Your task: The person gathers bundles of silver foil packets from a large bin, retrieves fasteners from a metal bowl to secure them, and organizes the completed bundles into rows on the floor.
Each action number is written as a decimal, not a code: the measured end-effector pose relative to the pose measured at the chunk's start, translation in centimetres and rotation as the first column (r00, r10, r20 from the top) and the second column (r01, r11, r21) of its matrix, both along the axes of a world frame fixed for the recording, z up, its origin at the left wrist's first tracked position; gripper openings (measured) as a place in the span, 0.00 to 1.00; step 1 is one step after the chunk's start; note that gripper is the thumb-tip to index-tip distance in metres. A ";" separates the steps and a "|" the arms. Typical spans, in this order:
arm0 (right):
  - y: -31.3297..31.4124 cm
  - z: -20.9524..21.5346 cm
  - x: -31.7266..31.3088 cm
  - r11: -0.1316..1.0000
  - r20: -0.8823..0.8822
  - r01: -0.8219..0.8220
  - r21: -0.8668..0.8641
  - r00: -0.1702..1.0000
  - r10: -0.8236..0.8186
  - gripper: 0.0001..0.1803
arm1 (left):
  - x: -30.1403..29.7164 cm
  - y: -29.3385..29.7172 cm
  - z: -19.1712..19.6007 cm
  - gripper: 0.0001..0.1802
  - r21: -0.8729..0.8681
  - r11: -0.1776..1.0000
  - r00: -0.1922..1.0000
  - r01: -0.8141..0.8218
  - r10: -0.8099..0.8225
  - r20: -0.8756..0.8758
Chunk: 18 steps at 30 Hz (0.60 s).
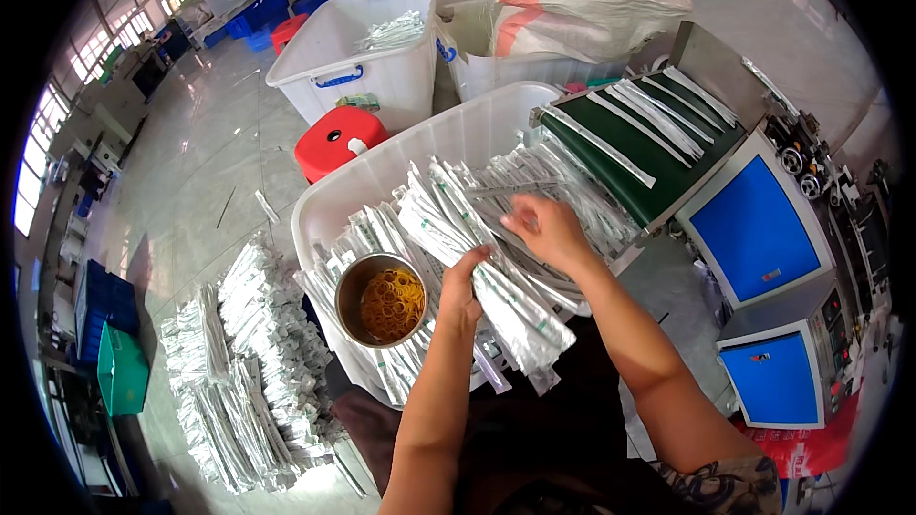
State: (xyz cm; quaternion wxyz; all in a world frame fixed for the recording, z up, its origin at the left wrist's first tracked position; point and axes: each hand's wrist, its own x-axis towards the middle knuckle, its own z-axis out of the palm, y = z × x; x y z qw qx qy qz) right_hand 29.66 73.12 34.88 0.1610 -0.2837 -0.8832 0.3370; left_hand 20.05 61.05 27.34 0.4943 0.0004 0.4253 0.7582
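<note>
My left hand [462, 294] is closed around a thick bundle of long, narrow white-and-silver packets [496, 291], slanting over the near side of a large white tub [315, 200]. Just beyond and to the right of the bundle, my right hand [546, 232] hovers over the tub with curled fingers slightly apart; I see nothing held in it. Many more loose packets [520, 167] fill the tub. A round metal bowl [345, 300] with yellow-orange rubber bands [393, 303] rests on the packets, left of my left hand.
A green conveyor belt [596, 167] carrying several packets ends over the tub's right side, beside a machine with blue panels [759, 219]. Piled packets [258, 353] cover the floor at left. A red stool [339, 138], another white tub [348, 62] and a woven sack [592, 14] stand beyond.
</note>
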 end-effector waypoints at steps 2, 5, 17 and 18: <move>1.3 -1.5 -1.9 0.971 -0.326 -0.061 -0.229 0.945 -0.018 0.27 | 0.5 -1.2 3.0 0.19 0.117 0.987 0.992 0.114 -0.119 0.041; -1.1 -0.3 -3.5 0.757 -0.495 -0.301 -0.580 0.868 -0.034 0.31 | 1.4 -3.2 4.9 0.34 0.483 0.866 0.986 0.130 -0.165 0.031; -8.0 -0.7 -1.7 0.554 -0.367 -0.502 -0.664 0.865 0.343 0.19 | 5.1 -12.6 2.5 0.37 0.569 0.784 0.856 0.249 -0.453 0.250; -8.0 -1.1 -1.7 0.627 -0.346 -0.515 -0.584 0.857 0.382 0.20 | 4.8 -12.7 1.6 0.36 0.539 0.798 0.852 0.268 -0.458 0.255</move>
